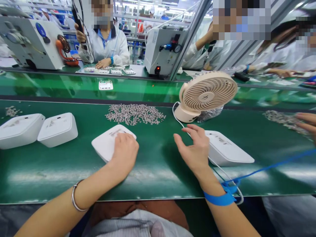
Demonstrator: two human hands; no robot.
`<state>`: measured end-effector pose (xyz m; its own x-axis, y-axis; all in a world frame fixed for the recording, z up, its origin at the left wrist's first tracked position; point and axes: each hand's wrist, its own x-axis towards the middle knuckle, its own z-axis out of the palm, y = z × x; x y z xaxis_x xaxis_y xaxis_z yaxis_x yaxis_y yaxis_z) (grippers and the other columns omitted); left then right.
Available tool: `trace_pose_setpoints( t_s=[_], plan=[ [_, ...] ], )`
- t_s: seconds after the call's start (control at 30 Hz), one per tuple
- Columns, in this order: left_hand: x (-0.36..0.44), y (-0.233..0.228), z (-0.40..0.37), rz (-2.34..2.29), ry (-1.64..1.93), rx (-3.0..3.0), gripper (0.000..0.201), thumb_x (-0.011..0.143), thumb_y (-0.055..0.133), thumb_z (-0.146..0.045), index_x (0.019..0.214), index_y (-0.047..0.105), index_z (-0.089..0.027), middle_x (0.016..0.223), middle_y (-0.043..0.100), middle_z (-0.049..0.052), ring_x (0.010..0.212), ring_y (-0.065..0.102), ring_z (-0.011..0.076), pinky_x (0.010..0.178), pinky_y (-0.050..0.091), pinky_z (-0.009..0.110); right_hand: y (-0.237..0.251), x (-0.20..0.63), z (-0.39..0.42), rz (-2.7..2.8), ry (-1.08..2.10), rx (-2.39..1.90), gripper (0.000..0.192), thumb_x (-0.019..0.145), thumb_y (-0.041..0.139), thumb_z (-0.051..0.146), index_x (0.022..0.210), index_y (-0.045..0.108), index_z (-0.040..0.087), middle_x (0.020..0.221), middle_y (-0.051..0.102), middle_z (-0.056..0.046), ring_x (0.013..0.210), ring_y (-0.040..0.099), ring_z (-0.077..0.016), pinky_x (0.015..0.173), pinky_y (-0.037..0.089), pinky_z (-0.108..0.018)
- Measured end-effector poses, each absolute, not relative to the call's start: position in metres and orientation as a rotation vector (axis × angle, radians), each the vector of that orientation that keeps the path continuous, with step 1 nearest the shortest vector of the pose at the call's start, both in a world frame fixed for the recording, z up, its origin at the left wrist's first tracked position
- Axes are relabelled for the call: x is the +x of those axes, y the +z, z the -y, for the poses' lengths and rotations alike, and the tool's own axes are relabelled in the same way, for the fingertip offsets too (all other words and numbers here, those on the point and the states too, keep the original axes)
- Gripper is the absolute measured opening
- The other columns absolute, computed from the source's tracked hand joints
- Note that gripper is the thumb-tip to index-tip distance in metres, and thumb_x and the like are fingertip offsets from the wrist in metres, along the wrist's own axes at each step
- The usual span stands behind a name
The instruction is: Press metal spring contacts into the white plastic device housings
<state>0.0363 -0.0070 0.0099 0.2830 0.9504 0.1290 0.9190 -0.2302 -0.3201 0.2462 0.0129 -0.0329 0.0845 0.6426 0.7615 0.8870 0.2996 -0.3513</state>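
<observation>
Two bare hands working white plastic housings on a glossy green mat.

At far left two smooth, rounded-corner white housings (39, 130) are lying side by side. The left hand (124, 153), bracelet on its wrist, is pressing down on a tilted white housing (107, 143) at centre, fingers curled over its near corner, just below a heap of tiny grey metal parts (135, 114). The right hand (195, 149), wearing a blue wrist strap (218, 198), is hovering open with fingers spread, gripping nothing, beside another flat white housing (225, 151). Behind it a ribbed beige desk fan (207, 93) is standing.
</observation>
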Motion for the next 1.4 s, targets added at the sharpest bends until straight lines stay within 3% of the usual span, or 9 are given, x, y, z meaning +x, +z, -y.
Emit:
trace_pose_setpoints(
  t_s=[0.13, 0.2, 0.33, 0.47, 0.67, 0.87, 1.0, 1.13, 1.4],
  plan=[
    [-0.002, 0.028, -0.023, 2.037, 0.238, -2.199, 0.025, 0.084, 0.040, -0.011, 0.089, 0.062, 0.000, 0.084, 0.061, 0.022, 0.082, 0.060, 0.0314, 0.064, 0.044, 0.034, -0.032, 0.273, -0.013, 1.434, -0.507, -1.913, 0.034, 0.071, 0.062, 0.038, 0.095, 0.061, 0.015, 0.123, 0.043, -0.020, 0.106, 0.044, -0.0419, 0.081, 0.035, -0.059],
    [-0.021, 0.031, -0.034, 2.111, 0.235, -2.148, 0.022, 0.081, 0.043, -0.011, 0.084, 0.063, -0.002, 0.082, 0.061, 0.021, 0.080, 0.060, 0.0319, 0.061, 0.044, 0.033, -0.030, 0.284, -0.011, 1.389, -0.450, -2.163, 0.039, 0.069, 0.064, 0.041, 0.098, 0.061, 0.014, 0.122, 0.044, -0.020, 0.106, 0.041, -0.0456, 0.079, 0.032, -0.064],
    [-0.036, 0.032, -0.044, 2.212, 0.177, -2.012, 0.021, 0.079, 0.044, -0.009, 0.085, 0.063, -0.002, 0.084, 0.060, 0.022, 0.083, 0.059, 0.0334, 0.064, 0.043, 0.034, -0.029, 0.305, -0.007, 1.471, -0.299, -2.479, 0.034, 0.073, 0.061, 0.040, 0.093, 0.064, 0.013, 0.106, 0.053, -0.018, 0.095, 0.048, -0.0432, 0.074, 0.035, -0.062],
    [-0.012, 0.026, -0.035, 2.085, -0.005, -2.018, 0.027, 0.085, 0.045, -0.021, 0.098, 0.057, -0.001, 0.094, 0.057, 0.023, 0.091, 0.054, 0.0340, 0.069, 0.042, 0.036, -0.027, 0.325, -0.006, 1.666, -0.395, -2.547, 0.024, 0.075, 0.058, 0.033, 0.084, 0.067, 0.013, 0.097, 0.056, -0.018, 0.089, 0.051, -0.0425, 0.074, 0.032, -0.065],
    [0.028, 0.002, -0.008, 1.664, -0.078, -2.383, 0.031, 0.085, 0.054, -0.030, 0.105, 0.057, -0.006, 0.090, 0.057, 0.015, 0.083, 0.053, 0.0279, 0.070, 0.041, 0.035, -0.006, 0.349, -0.004, 1.850, -0.294, -2.445, 0.020, 0.077, 0.059, 0.032, 0.085, 0.070, 0.017, 0.093, 0.059, -0.017, 0.076, 0.056, -0.0378, 0.066, 0.036, -0.056],
    [0.036, -0.011, 0.009, 1.292, -0.464, -2.470, 0.054, 0.084, 0.053, -0.048, 0.126, 0.047, -0.015, 0.120, 0.051, 0.016, 0.093, 0.052, 0.0262, 0.079, 0.042, 0.037, 0.008, 0.284, 0.032, 2.297, -0.470, -1.926, 0.011, 0.078, 0.058, 0.023, 0.086, 0.064, 0.020, 0.095, 0.060, -0.009, 0.081, 0.057, -0.0291, 0.078, 0.035, -0.053],
    [0.037, -0.014, 0.011, 1.168, -0.550, -2.565, 0.057, 0.085, 0.046, -0.055, 0.128, 0.046, -0.017, 0.131, 0.044, 0.015, 0.102, 0.048, 0.0279, 0.083, 0.042, 0.039, 0.014, 0.233, 0.032, 2.573, -0.105, -1.502, 0.009, 0.079, 0.058, 0.019, 0.087, 0.062, 0.019, 0.093, 0.060, -0.008, 0.083, 0.056, -0.0247, 0.086, 0.034, -0.052],
    [0.034, -0.015, 0.007, 1.242, -0.394, -2.699, 0.055, 0.085, 0.047, -0.053, 0.126, 0.048, -0.015, 0.137, 0.038, 0.014, 0.109, 0.045, 0.0299, 0.087, 0.040, 0.043, 0.016, 0.238, -0.021, 2.170, 0.468, -1.221, 0.019, 0.082, 0.055, 0.032, 0.089, 0.064, 0.018, 0.086, 0.062, -0.006, 0.079, 0.057, -0.0198, 0.074, 0.045, -0.033],
    [0.033, -0.013, 0.004, 1.326, -0.296, -2.774, 0.054, 0.088, 0.044, -0.046, 0.133, 0.040, -0.016, 0.141, 0.032, 0.015, 0.113, 0.041, 0.0318, 0.090, 0.039, 0.046, -0.031, 0.261, -0.109, 1.979, 0.480, -1.397, 0.029, 0.071, 0.052, 0.020, 0.094, 0.068, 0.012, 0.064, 0.052, 0.000, 0.051, 0.046, -0.0119, 0.054, 0.042, -0.025]
  ],
)
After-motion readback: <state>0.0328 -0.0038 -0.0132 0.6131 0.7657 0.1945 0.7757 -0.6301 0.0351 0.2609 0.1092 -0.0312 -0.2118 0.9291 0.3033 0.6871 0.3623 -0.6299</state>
